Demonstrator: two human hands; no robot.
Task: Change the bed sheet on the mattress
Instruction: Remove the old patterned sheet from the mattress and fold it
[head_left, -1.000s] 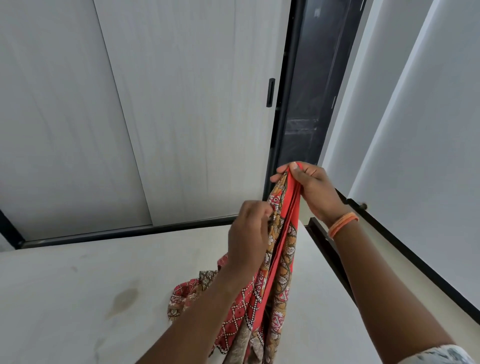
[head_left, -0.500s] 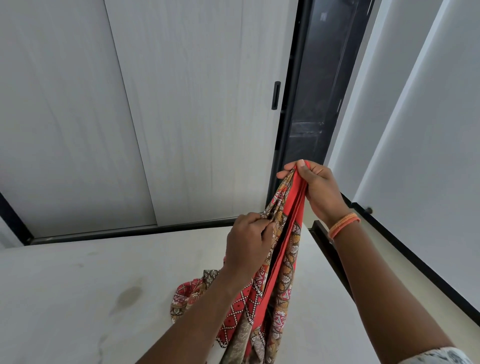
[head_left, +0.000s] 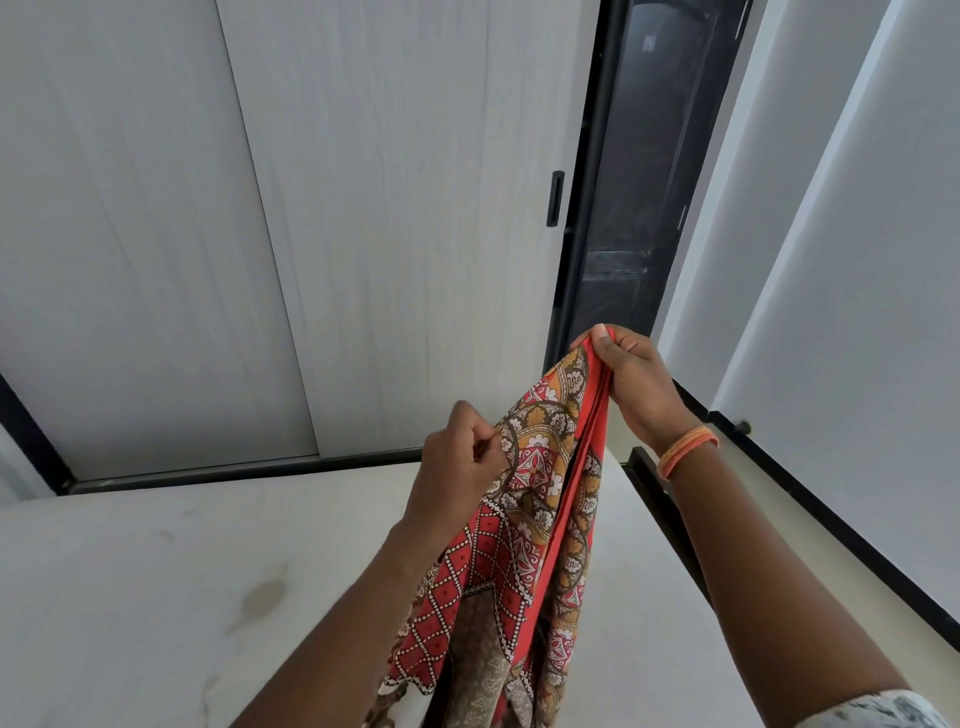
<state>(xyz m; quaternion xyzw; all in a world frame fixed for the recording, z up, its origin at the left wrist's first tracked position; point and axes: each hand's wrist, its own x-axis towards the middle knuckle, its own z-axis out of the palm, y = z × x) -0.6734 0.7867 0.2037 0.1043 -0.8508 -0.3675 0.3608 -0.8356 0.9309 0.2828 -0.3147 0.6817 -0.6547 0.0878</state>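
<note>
The mattress (head_left: 156, 597) is the biggest thing here. It is bare and pale, with a brownish stain on it, and it fills the low left of the view. Behind the mattress stands a pale cupboard door (head_left: 389, 234) with a small black handle (head_left: 556, 198), and a black bed frame (head_left: 660, 514) runs along the mattress's right edge.

Above the mattress, near its right side, hangs the sheet (head_left: 524, 545). It is red with orange and brown patterns. It is bunched into long folds, and its low end drops out of view, so I cannot tell if it touches the mattress.

The right hand (head_left: 631, 382) is the higher one. Its grip is closed tight, thumb and fingers pinching the red edge at the top of the sheet. An orange band (head_left: 688, 451) sits on that wrist. The left hand (head_left: 460, 470) is lower, closer to the mattress. Its fingers are curled in, pinching a fold of the sheet.

What could go wrong? The folds are many and close together. The left hand may be holding two layers, not one, and then the sheet would stay in a twist when pulled wide. The thin edge could slip out of the right hand's pinch and the whole sheet would flop down in a heap. The loose low end might also catch on the bed frame corner
</note>
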